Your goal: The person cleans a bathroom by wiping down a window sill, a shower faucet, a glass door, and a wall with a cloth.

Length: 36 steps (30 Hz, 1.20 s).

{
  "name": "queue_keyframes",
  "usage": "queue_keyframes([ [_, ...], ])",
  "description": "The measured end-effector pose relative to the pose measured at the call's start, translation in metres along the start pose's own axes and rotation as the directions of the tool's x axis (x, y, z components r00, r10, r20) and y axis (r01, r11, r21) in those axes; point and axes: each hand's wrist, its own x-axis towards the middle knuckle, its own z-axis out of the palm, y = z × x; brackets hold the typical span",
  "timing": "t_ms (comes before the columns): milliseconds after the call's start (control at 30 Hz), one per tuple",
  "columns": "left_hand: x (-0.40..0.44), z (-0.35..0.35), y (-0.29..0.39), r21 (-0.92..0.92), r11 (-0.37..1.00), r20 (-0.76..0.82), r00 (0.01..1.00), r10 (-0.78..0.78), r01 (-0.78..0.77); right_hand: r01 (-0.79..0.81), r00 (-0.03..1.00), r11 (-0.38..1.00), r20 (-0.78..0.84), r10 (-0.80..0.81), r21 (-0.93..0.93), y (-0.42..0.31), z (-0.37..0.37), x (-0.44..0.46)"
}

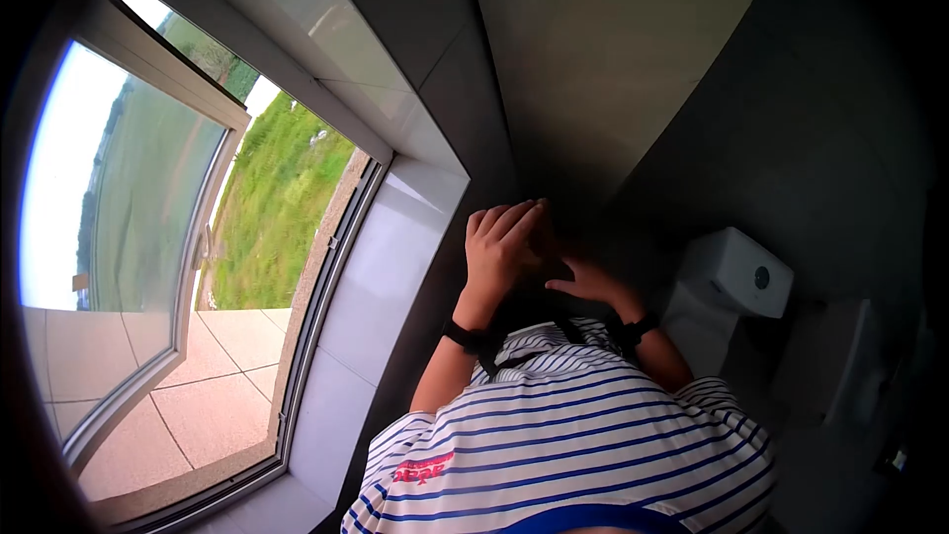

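In front of my striped shirt [583, 425], both hands are raised near waist height. My left hand [497, 245] is bent at the fingers, which lie close together and curl over a dark area. Whatever may be inside them is lost in shadow. Just right of it is my right hand [591, 282], with its thumb stretched toward the left hand and apart from the fingers; nothing shows in it. Its fingertips are dim. A black band [465, 336] circles the left wrist, and another dark band [640, 327] the right. A dark strap [524, 358] crosses the shirt front.
To the left, a window sash [193, 237] stands swung outward above a pale tiled sill [371, 311]. Grass and paving lie outside. On the right are a white toilet [736, 272] with a round dark button and a dim pale bin-like object [820, 361]. A dark wall rises ahead.
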Motion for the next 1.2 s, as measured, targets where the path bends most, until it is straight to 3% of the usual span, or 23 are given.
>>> queue_keyframes([
  [67,0.02,-0.001,0.0,-0.014,0.998,-0.145,0.988,0.056,-0.059,-0.156,0.988,0.926,0.037,0.153,0.343,0.003,0.01,-0.002],
  [100,0.033,-0.004,0.002,-0.032,0.994,-0.187,0.977,0.101,-0.109,-0.163,0.986,0.924,0.017,0.167,0.345,-0.007,0.002,0.003],
  [167,0.057,-0.006,0.007,-0.039,0.983,-0.194,0.967,0.166,-0.177,-0.309,0.934,0.783,0.02,0.355,0.539,-0.028,-0.021,0.009],
  [200,0.069,-0.006,0.009,-0.034,0.974,-0.214,0.954,0.212,-0.224,-0.314,0.928,0.778,0.001,0.374,0.544,-0.034,-0.032,0.012],
  [267,0.091,-0.003,0.018,-0.038,0.96,-0.206,0.942,0.264,-0.277,-0.221,0.869,0.833,-0.287,0.404,0.507,-0.038,-0.057,0.018],
  [300,0.101,-0.002,0.024,-0.007,0.952,-0.2,0.933,0.299,-0.307,-0.226,0.858,0.833,-0.302,0.416,0.504,-0.034,-0.066,0.015],
  [367,0.121,0.0,0.034,0.012,0.937,-0.194,0.919,0.344,-0.349,-0.125,0.731,0.821,-0.508,0.456,0.557,-0.025,-0.084,0.008],
  [500,0.163,0.005,0.052,0.162,0.896,-0.362,0.82,0.444,-0.414,-0.083,0.636,0.827,-0.61,0.473,0.556,-0.066,-0.177,0.015],
  [567,0.183,0.016,0.05,0.22,0.884,-0.431,0.772,0.468,-0.413,0.014,0.527,0.944,-0.805,0.272,0.329,-0.079,-0.209,0.04],
  [667,0.201,0.051,0.027,0.147,0.922,-0.486,0.786,0.383,-0.358,0.035,0.526,0.971,-0.831,0.184,0.237,-0.076,-0.234,0.085],
  [733,0.208,0.084,-0.002,-0.003,0.903,-0.51,0.777,0.369,-0.43,0.151,0.491,0.903,-0.823,0.284,0.402,-0.064,-0.225,0.111],
  [767,0.205,0.097,-0.016,0.055,0.868,-0.478,0.75,0.457,-0.494,0.148,0.416,0.929,-0.874,0.252,0.339,-0.066,-0.221,0.12],
  [800,0.201,0.109,-0.022,-0.007,0.862,-0.5,0.749,0.436,-0.506,0.148,0.392,0.935,-0.887,0.243,0.321,-0.058,-0.219,0.123],
  [867,0.185,0.135,-0.032,-0.066,0.852,-0.498,0.757,0.422,-0.519,0.102,0.349,0.995,-0.937,-0.025,0.011,-0.033,-0.208,0.121],
  [900,0.177,0.146,-0.037,-0.063,0.852,-0.477,0.765,0.432,-0.52,0.09,0.33,0.996,-0.943,-0.028,0.002,-0.025,-0.204,0.118],
  [1000,0.167,0.161,-0.039,-0.051,0.846,-0.489,0.752,0.442,-0.531,0.028,0.344,0.999,-0.939,0.017,0.028,-0.009,-0.184,0.103],
  [1067,0.163,0.159,-0.04,-0.037,0.819,-0.46,0.737,0.495,-0.573,-0.058,0.421,0.996,-0.904,0.079,0.061,0.003,-0.171,0.091],
  [1133,0.155,0.166,-0.041,-0.03,0.787,-0.43,0.719,0.546,-0.616,-0.029,0.338,0.986,-0.926,0.166,0.166,0.008,-0.156,0.085],
  [1200,0.138,0.188,-0.052,-0.08,0.779,-0.429,0.727,0.536,-0.622,-0.08,0.407,0.952,-0.862,0.302,0.296,0.01,-0.147,0.077],
])
